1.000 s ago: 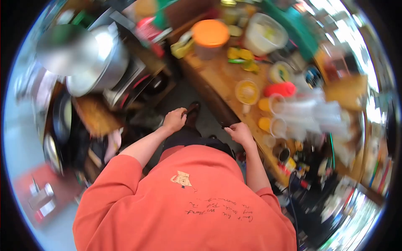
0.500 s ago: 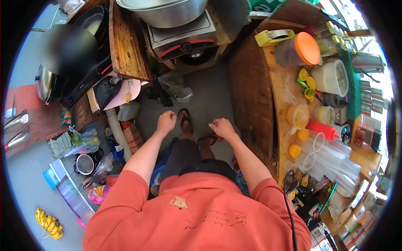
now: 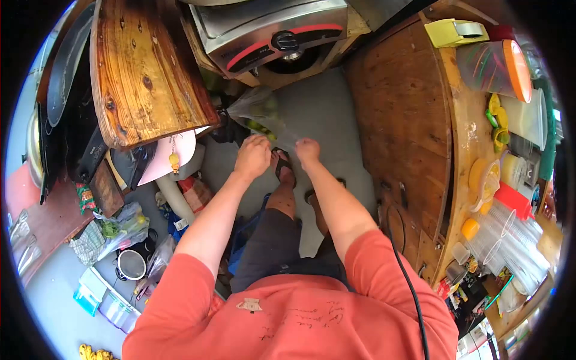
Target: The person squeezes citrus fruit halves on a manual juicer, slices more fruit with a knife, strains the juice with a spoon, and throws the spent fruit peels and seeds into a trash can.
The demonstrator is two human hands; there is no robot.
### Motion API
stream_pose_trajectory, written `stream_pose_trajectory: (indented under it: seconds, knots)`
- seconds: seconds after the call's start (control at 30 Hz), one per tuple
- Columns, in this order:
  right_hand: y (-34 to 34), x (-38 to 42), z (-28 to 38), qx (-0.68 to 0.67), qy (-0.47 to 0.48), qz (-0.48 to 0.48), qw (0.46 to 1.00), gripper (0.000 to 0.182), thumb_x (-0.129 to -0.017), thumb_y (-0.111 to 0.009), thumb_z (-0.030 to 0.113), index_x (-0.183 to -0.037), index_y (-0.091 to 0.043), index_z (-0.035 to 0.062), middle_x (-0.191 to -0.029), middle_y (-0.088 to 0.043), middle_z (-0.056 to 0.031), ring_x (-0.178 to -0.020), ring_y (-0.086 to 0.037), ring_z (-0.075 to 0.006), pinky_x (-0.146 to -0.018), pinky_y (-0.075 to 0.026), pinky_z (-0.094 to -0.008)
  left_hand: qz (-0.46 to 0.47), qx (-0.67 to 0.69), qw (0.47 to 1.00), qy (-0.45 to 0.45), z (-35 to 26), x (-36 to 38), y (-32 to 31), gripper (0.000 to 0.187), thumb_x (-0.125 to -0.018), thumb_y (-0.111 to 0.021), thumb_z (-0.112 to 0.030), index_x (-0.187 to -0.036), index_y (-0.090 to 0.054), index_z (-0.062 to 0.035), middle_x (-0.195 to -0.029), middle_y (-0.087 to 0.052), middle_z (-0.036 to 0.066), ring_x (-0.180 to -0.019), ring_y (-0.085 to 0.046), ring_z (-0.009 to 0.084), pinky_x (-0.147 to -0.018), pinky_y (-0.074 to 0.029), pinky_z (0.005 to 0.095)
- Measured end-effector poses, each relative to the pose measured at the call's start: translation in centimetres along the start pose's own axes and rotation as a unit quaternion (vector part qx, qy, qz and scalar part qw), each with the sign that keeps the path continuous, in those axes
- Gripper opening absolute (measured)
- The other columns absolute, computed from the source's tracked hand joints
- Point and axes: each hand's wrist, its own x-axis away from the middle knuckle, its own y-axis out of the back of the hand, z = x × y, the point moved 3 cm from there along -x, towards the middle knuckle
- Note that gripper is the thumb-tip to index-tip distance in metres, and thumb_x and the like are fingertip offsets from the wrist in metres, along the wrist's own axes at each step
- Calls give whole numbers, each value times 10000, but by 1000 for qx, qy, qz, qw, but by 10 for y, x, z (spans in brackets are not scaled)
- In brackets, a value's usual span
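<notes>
A clear plastic bag (image 3: 255,107) with green pieces inside hangs low beside the wooden block, ahead of my hands. Its thin film stretches toward me and to the right. My right hand (image 3: 308,152) is closed in a fist on the bag's right edge. My left hand (image 3: 253,157) has its fingers curled together at the bag's lower left edge, just under the green pieces. The fingertips of both hands are partly hidden. A dark bag (image 3: 225,127) hangs just left of the clear one.
A steel gas stove (image 3: 270,36) stands straight ahead. On the left juts a thick wooden board (image 3: 147,72), with a pink cap (image 3: 174,157) below it. At the right, a wooden cabinet (image 3: 402,90) carries an orange-lidded tub (image 3: 498,69) and plastic cups (image 3: 510,240). A black cable (image 3: 411,288) crosses my shirt.
I have moved forward, so the stove and board appear larger. Both hands have reached the clear bag from empty air, and its film is now drawn out toward my right hand.
</notes>
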Motion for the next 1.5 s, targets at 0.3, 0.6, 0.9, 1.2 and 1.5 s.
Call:
stream_pose_trajectory:
  seconds: [0.3, 0.6, 0.9, 1.2, 1.5]
  knots:
    - [58, 118, 64, -398, -34, -2, 917, 171, -896, -509, -90, -931, -572, 65, -944, -616, -50, -847, -564, -164, -818, -464, -325, 120, -98, 987, -44, -32, -69, -25, 248, -813, -554, -162, -864, -723, 13, -1008, -710, 185, -1065, -633, 352, -982, -474, 420]
    - [108, 132, 127, -546, -14, 153, 823, 269, -811, -512, -43, -1063, -529, 50, -1027, -592, -81, -760, -574, -194, -787, -500, -383, 374, -140, 917, 4, -40, -85, -108, 354, -785, -678, -135, -1130, -722, -71, -1191, -682, 193, -1117, -656, 343, -897, -542, 443]
    - [123, 151, 136, -495, -12, 207, 844, 362, -805, -493, -57, -1160, -471, 8, -1115, -546, -96, -826, -613, -204, -806, -518, -369, 489, -184, 851, -60, -38, -77, -199, 315, -856, -658, -180, -1163, -718, -138, -1253, -678, 98, -1194, -628, 271, -987, -492, 392]
    - [120, 139, 132, -542, -29, 183, 820, 292, -843, -535, -19, -1131, -499, 3, -1059, -560, -95, -860, -611, -212, -844, -529, -392, 440, -95, 891, -60, 2, -73, -158, 444, -609, -804, -247, -989, -736, -28, -1024, -714, 196, -980, -685, 343, -853, -547, 418]
    - [170, 215, 204, -224, -45, 134, 964, 463, -904, -691, 171, -1273, -523, -51, -1174, -636, -138, -1008, -655, -223, -864, -547, -356, 53, 153, 987, -11, -161, -13, 76, 532, -675, -782, -325, -1065, -659, 16, -976, -688, 245, -924, -676, 399, -829, -543, 438]
